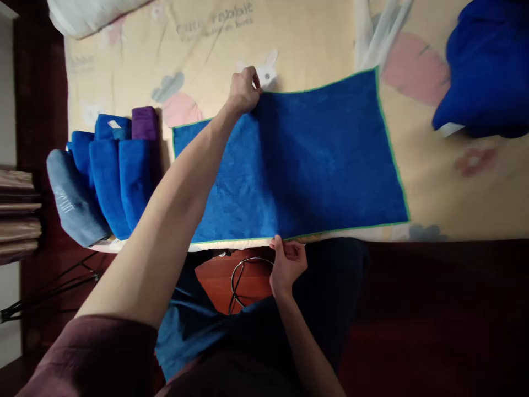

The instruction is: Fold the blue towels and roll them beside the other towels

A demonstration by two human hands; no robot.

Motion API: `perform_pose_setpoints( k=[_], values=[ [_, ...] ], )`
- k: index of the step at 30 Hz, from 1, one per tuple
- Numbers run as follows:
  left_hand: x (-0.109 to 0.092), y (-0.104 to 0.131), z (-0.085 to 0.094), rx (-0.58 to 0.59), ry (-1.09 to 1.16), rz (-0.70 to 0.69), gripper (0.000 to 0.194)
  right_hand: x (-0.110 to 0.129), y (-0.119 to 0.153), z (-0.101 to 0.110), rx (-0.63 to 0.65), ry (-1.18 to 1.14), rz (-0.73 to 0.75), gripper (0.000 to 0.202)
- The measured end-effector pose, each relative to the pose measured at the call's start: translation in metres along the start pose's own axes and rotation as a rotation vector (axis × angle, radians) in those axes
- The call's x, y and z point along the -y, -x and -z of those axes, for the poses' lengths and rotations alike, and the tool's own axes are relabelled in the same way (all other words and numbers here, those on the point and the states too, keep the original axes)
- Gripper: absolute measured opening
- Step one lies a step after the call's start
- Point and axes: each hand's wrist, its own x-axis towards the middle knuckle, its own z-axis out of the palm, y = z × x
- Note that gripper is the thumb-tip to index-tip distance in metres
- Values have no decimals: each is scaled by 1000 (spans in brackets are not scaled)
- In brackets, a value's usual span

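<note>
A blue towel (pixel 330 154) with a green edge lies spread across the bed, with a raised ridge running through its middle. At its far edge my left hand (pixel 247 90) is closed, pinching the border. My right hand (pixel 288 264) pinches the near edge between thumb and fingers, at the front of the bed. Between the two hands the cloth lifts slightly, with shadow on the right of the ridge. My left forearm hides part of the towel's left portion.
Rolled or folded blue towels (pixel 105 176), a grey-blue one (pixel 74 198) and a purple one (pixel 144 122) are grouped on the left. A heap of blue cloth (pixel 491 71) lies at the right. The patterned bed sheet (pixel 314 44) ends at the front edge, above my legs.
</note>
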Motion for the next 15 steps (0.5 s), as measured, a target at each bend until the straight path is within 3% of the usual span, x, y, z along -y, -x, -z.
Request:
perform_pose_setpoints(
  k=[3,7,11,15],
  values=[
    [-3,4,7,21,41,12,16,2,2,1,7,22,30,44],
    [-16,14,30,-29,92,-11,17,9,7,3,-27,88,148,43],
    [-35,27,65,-66,137,-33,16,21,12,9,-10,153,343,38],
    [-56,46,109,-112,269,-19,9,44,14,29,36,275,538,32]
  ],
)
